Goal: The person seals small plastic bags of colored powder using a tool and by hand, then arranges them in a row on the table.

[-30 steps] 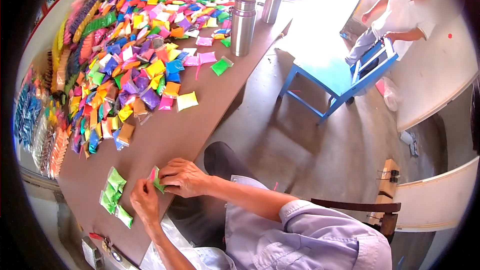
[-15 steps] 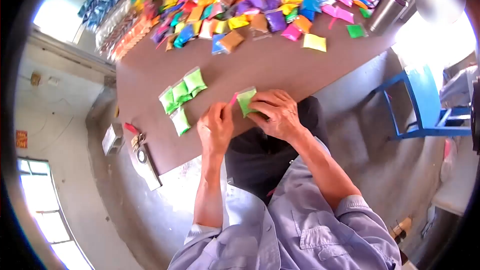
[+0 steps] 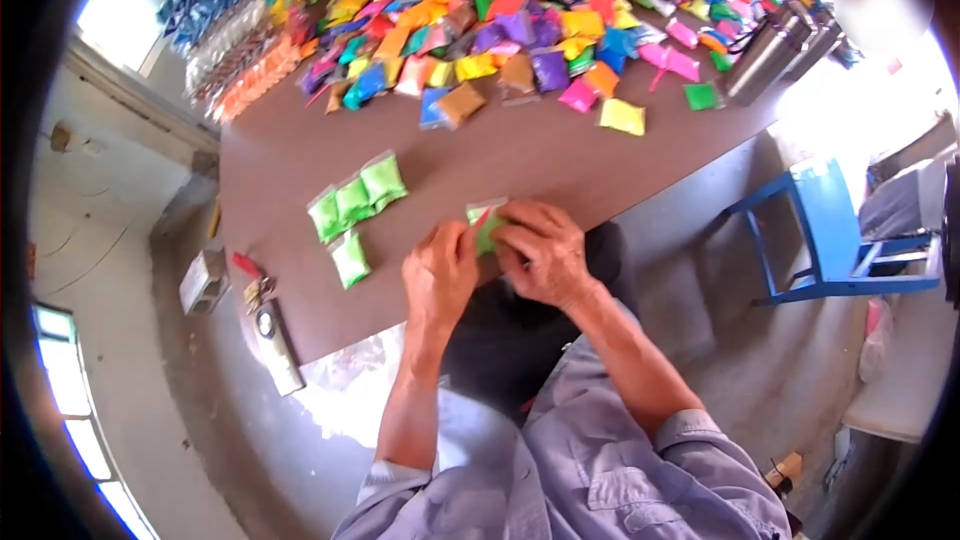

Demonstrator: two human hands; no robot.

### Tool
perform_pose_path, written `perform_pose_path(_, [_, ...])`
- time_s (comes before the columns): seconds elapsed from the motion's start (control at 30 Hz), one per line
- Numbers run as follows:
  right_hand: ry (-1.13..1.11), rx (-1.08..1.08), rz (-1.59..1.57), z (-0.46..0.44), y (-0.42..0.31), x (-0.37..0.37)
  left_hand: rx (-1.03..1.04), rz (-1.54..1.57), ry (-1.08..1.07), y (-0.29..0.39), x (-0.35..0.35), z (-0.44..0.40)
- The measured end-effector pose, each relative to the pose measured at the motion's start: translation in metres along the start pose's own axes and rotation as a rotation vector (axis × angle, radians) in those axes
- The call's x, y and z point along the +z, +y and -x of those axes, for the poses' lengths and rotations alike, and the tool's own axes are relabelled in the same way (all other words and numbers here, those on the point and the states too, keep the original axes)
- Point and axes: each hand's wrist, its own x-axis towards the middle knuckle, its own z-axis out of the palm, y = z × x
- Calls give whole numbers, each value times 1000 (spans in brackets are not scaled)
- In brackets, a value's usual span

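Over the front edge of the brown table (image 3: 270,150), my right hand (image 3: 543,252) pinches a small clear packet with green contents (image 3: 487,227). My left hand (image 3: 441,265) is closed at the packet's left side, on a thin pink strip (image 3: 482,219) that lies against the packet. To the left on the table is a joined row of green packets (image 3: 355,199), with one separate green packet (image 3: 349,260) just below it.
Many colourful packets (image 3: 510,30) cover the table's far side. Metal flasks (image 3: 766,55) stand at the right. Keys (image 3: 258,290) and a long pale object (image 3: 277,350) are at the left edge. A blue chair (image 3: 825,220) stands on the floor at right.
The view has swung left and down since the first frame, so the table sits higher. Both hands stay at the green packet; the pink strip now lies across it.
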Motion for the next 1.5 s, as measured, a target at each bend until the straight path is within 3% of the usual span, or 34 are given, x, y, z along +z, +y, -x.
perform_pose_path(0.17, [-14,53,26,3,-3,1,1,-120,17,-19,1,-13])
perform_pose_path(0.33, [-57,155,44,4,-6,3,-67,38,-79,9,-11,2])
perform_pose_path(0.53, [21,94,37,7,-1,10,-55,-130,-12,-21,-7,4])
perform_pose_path(0.67, [-10,107,67,5,-3,8,-145,-7,2,-3,-13,15])
perform_pose_path(0.73, [0,109,104,3,-3,11,2,69,10,5,-7,25])
perform_pose_path(0.97, [29,75,156,1,-2,16,-65,-187,94,-18,-11,21])
perform_pose_path(1.1, [73,53,158,0,-1,18,-37,80,101,-4,-12,38])
perform_pose_path(1.17, [58,60,141,-2,-2,18,80,-14,123,-1,-10,37])
perform_pose_path(1.3, [44,63,167,0,-1,21,18,-149,137,-18,-13,35])
perform_pose_path(1.37, [54,65,167,0,1,22,-136,-115,122,-25,-17,33])
perform_pose_path(1.5, [48,93,171,0,-1,23,-20,69,129,-4,-3,42])
